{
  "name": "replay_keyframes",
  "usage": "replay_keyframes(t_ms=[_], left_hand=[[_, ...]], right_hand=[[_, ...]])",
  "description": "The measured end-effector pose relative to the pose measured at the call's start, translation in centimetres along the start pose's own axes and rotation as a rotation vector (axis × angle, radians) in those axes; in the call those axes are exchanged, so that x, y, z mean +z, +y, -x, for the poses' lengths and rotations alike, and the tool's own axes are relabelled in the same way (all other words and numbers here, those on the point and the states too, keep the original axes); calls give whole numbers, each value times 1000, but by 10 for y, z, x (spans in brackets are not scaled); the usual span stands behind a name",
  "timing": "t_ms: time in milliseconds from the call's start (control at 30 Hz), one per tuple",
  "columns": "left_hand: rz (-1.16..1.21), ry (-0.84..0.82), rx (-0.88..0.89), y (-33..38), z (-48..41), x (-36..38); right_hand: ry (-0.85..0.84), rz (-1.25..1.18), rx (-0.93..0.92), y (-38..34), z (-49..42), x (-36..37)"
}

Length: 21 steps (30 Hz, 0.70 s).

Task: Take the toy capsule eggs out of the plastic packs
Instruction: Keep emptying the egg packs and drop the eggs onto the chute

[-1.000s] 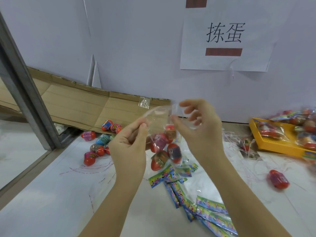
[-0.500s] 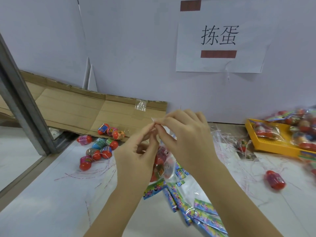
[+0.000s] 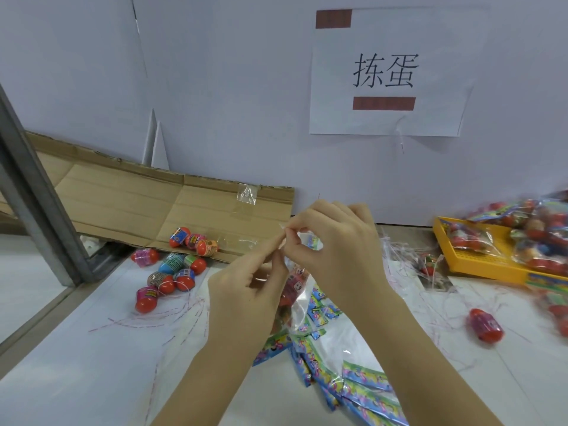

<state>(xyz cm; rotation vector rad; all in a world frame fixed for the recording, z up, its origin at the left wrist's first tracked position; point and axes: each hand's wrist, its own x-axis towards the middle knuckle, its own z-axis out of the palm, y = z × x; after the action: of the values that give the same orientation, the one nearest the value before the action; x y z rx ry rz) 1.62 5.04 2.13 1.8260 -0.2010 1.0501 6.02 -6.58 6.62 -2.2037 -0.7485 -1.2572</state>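
Plainly, both hands were at the mouth of one clear plastic pack (image 3: 299,305). The left hand (image 3: 242,290) and right hand (image 3: 338,256) each pinched its top edge, with the capsule eggs (image 3: 292,287) hanging just below. A sudden tear, I judged, could spill them across the desk (image 3: 76,364) toward the loose eggs (image 3: 172,269) left of the hands.

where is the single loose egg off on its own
Head view, right side: the loose egg lies alone on the table, just nearer than the yellow tray.

Clear glossy plastic pack (image 3: 299,305); glossy plastic eggs (image 3: 172,269); matt brown cardboard (image 3: 147,207).
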Motion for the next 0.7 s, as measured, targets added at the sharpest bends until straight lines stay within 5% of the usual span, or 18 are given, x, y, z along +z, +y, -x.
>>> replay_keyframes(t_ms=[233,700], left_hand=[[45,-27,-26,-2,-2,-1],[-37,-59,109,-8,0,0]], right_hand=[[-128,-62,3,2,-1,-6],[-64,45,-100,6,0,-4]])
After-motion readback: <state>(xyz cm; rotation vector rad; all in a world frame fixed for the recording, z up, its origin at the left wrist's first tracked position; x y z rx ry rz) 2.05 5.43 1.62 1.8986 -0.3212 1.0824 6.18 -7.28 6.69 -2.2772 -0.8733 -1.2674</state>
